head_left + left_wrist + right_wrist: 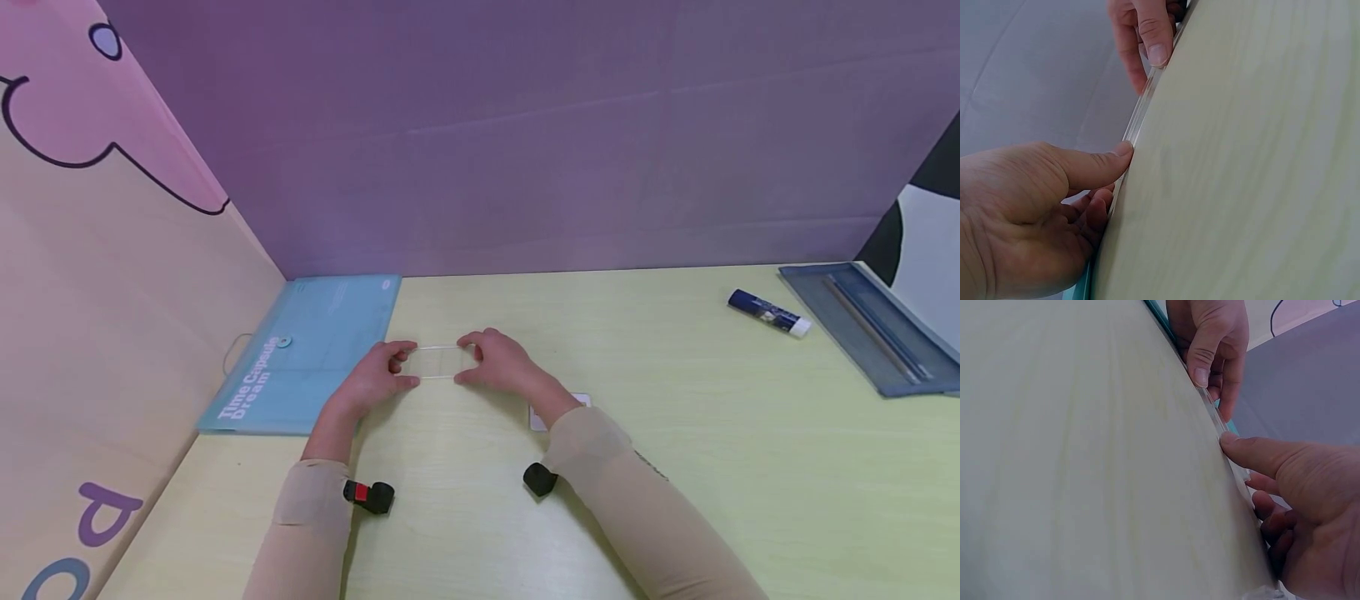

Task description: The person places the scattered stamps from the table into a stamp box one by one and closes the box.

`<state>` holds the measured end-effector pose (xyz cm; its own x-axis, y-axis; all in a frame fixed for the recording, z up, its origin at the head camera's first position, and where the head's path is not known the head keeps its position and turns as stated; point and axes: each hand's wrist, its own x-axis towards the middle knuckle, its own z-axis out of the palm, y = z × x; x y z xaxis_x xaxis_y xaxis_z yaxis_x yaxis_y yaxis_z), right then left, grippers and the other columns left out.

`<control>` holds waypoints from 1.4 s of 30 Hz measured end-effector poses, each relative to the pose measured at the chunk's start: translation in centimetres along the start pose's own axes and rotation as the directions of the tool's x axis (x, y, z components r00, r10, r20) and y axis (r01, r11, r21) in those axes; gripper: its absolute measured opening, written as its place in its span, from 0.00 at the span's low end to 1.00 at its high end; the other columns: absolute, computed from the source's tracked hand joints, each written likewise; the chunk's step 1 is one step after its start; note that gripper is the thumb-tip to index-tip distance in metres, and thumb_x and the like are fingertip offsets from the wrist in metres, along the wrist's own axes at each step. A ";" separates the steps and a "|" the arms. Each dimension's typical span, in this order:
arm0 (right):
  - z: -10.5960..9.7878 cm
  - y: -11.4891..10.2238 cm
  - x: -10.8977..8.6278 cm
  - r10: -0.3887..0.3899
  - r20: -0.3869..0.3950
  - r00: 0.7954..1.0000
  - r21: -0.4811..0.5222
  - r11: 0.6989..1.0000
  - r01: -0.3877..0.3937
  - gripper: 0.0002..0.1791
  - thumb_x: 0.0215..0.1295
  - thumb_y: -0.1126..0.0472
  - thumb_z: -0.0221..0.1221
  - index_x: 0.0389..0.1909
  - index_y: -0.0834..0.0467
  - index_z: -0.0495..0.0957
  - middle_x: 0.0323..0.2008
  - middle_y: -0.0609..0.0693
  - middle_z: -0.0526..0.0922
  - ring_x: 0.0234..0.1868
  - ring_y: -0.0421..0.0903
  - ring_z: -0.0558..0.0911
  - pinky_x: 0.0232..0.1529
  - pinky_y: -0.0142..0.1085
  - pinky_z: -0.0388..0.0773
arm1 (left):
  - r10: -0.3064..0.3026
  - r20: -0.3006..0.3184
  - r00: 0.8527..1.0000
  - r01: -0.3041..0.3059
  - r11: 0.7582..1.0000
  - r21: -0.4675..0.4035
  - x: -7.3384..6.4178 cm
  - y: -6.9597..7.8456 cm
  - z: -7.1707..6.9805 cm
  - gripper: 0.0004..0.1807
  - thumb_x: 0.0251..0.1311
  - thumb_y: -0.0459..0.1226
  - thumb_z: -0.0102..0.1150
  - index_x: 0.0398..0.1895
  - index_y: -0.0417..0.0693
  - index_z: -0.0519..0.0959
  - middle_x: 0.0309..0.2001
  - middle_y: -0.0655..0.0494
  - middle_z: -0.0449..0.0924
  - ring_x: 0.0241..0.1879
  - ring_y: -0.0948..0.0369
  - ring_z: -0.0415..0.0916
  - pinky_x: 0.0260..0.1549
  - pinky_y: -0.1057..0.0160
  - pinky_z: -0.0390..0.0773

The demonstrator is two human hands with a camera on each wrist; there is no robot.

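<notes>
A clear, thin rectangular case, perhaps plastic, lies flat on or just over the table between the two hands. My left hand pinches its left end between thumb and fingers. At the opposite end, my right hand holds it the same way. In the left wrist view the case shows edge-on as a narrow transparent strip, with the left thumb on its near long edge. The right wrist view shows the right thumb pressing that same edge. The fingers on the far edge are partly hidden.
A blue document folder lies left, beside and partly behind the left hand. Partly under the right wrist is a small white card. A dark blue glue stick and a blue translucent pouch lie at right. Purple cloth stands behind the table.
</notes>
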<state>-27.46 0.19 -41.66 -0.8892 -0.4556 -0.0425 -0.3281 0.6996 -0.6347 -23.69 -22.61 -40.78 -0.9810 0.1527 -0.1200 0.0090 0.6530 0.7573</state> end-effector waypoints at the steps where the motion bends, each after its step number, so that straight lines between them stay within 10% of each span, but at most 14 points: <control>1: 0.0 0.0 0.0 0.001 0.000 1.000 0.003 1.000 -0.001 0.32 0.59 0.54 0.73 0.63 0.56 0.77 0.35 0.50 0.72 0.36 0.46 0.70 0.39 0.37 0.67 | 0.002 0.000 1.000 -0.002 1.000 -0.002 0.0 0.0 0.0 0.31 0.63 0.28 0.66 0.70 0.36 0.69 0.54 0.43 0.68 0.49 0.50 0.64 0.49 0.55 0.66; 42: -1.4 1.3 -1.1 -0.025 0.055 0.998 0.128 0.992 0.018 0.32 0.58 0.57 0.74 0.62 0.62 0.75 0.35 0.49 0.76 0.36 0.45 0.73 0.42 0.37 0.72 | 0.063 0.024 0.998 -0.063 0.998 -0.007 0.1 0.5 0.4 0.30 0.62 0.31 0.68 0.68 0.40 0.72 0.56 0.44 0.72 0.50 0.49 0.68 0.52 0.53 0.69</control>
<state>-27.33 2.35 -41.32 -0.8616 -0.5029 -0.0692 -0.3006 0.6153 -0.7288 -23.68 -21.97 -40.68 -0.9736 0.2113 -0.0868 0.0698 0.6371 0.7676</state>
